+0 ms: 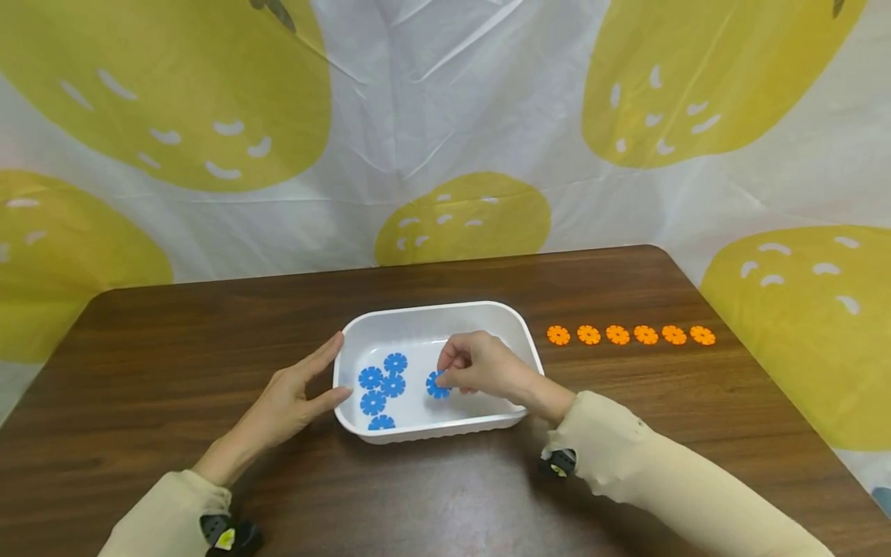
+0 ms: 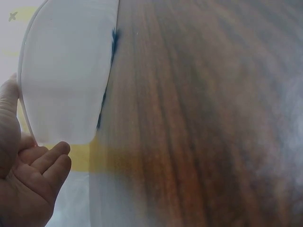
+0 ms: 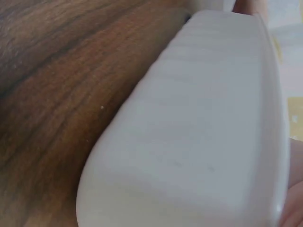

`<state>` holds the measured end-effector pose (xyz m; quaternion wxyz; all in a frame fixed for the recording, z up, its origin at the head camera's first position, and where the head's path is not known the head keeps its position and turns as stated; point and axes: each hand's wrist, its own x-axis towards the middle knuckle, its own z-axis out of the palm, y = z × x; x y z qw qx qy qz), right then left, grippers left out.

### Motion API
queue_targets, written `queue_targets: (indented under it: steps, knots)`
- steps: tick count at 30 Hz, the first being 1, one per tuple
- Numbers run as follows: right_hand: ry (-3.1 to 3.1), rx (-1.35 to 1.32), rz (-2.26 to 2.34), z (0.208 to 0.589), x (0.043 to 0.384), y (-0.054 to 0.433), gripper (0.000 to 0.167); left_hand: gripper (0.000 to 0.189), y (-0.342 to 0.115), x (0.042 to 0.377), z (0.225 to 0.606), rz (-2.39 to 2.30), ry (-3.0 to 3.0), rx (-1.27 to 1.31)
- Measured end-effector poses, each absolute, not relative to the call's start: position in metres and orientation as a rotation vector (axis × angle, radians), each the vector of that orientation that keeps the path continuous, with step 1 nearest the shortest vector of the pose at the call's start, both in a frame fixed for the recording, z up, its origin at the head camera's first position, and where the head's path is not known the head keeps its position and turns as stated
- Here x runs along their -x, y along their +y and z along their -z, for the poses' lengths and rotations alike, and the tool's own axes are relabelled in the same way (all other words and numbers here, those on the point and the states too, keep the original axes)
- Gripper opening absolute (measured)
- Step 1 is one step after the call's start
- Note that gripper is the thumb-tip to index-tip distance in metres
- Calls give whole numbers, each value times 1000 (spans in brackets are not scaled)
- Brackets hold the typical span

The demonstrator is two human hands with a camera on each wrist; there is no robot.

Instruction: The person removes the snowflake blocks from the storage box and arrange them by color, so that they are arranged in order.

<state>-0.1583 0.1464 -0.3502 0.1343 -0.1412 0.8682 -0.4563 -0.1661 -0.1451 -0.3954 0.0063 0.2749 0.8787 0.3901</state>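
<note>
A white plastic basin (image 1: 435,426) stands on the table with several blue notched discs (image 1: 372,402), flower-shaped, lying on the left of its floor. My right hand (image 1: 487,367) reaches into it over its right end and pinches one blue disc (image 1: 438,385) between thumb and fingertips, right of the others. My left hand (image 1: 295,394) holds the basin's left end, thumb at the rim and fingers along the outside. In the left wrist view, that hand (image 2: 33,179) shows at the basin's outer wall (image 2: 71,75). The basin's wall (image 3: 189,127) hides most of the right hand in the right wrist view.
Several orange notched discs (image 1: 617,335) lie in a straight row on the brown wooden table (image 1: 174,371), right of the basin. Behind the table hangs a white curtain (image 1: 445,93) with large yellow fruit prints.
</note>
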Motion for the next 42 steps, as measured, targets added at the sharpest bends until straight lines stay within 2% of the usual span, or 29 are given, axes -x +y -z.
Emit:
queue_targets:
  steps: [16,25,31,42]
  knots:
    - [2562,317,1575,332,156,192,13,74,-146,168,396,-1229,2748,-874]
    - [2621,21,1663,325,154,239,24,75,-146,168,396,-1230,2742,-884]
    - [2648,-55,1655,334,151,266,29,74,-146,168,396,-1227,2743,-881]
    - [2677,-150,1523,359,149,297,26,74,-146,167,395,-1221,2738,-870]
